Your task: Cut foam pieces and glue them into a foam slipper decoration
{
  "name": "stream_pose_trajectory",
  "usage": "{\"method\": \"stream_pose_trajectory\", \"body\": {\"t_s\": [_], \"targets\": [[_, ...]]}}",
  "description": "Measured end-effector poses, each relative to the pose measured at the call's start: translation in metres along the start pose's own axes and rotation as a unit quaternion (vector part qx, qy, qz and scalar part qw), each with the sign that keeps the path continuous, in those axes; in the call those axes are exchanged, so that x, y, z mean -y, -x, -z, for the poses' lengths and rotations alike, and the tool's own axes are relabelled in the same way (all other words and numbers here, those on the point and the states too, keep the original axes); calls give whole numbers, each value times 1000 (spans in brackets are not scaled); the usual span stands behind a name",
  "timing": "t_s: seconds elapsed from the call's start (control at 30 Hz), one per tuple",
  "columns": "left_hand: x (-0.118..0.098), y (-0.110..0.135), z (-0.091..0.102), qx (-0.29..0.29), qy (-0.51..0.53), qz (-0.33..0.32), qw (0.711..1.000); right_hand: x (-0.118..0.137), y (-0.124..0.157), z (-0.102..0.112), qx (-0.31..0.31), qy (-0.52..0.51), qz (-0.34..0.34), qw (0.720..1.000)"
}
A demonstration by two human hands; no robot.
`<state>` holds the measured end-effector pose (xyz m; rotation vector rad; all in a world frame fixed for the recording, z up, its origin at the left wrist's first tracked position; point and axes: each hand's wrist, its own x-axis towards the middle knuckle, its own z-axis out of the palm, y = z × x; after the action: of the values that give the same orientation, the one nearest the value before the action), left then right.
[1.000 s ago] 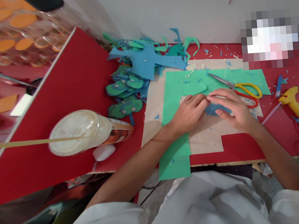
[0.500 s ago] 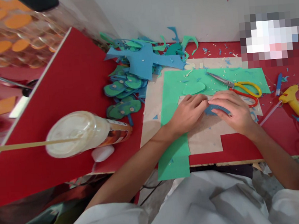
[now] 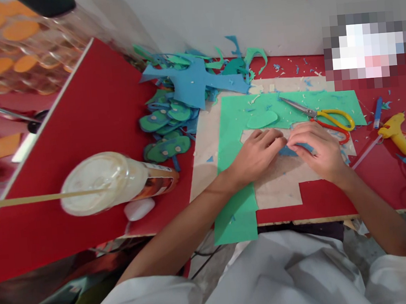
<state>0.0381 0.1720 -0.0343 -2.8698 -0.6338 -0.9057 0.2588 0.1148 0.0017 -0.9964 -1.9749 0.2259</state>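
Okay, left hand [image 3: 258, 156] and right hand [image 3: 318, 151] are sitting close together right of center, grip unclear; blue piece [image 3: 288, 152] is looking light, bendy, edges probably offering best hold.

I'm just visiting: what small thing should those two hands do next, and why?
Perhaps ease the right hand slightly aside to check the blue piece. Its fingertips come close to those of the left hand there, and the fingers hide part of the piece, so I can't tell what, if anything, is pinched between them.
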Motion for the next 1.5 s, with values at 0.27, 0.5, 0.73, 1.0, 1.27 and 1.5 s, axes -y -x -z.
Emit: {"method": "stream_pose_trajectory", "body": {"t_s": [0.27,0.5,0.73,1.0,1.27,1.5], "targets": [[-1,0,2,-10,-9,-8,1000,2,1,-1,-39,41,20,998],[-3,0,-2,-3,-15,-14,1000,0,5,-6,-31,104,61,992],[-5,-2,2,-10,-14,-18,1000,3,3,-4,-46,135,90,986],[-6,-3,3,-10,-24,-22,999,5,1,-3,-37,150,97,983],[-5,-3,4,-7,-22,-26,999,6,3,-4,-27,110,54,992],[-5,-2,5,-5,-17,-23,1000,8,1,-4,-36,58,15,998]]}}
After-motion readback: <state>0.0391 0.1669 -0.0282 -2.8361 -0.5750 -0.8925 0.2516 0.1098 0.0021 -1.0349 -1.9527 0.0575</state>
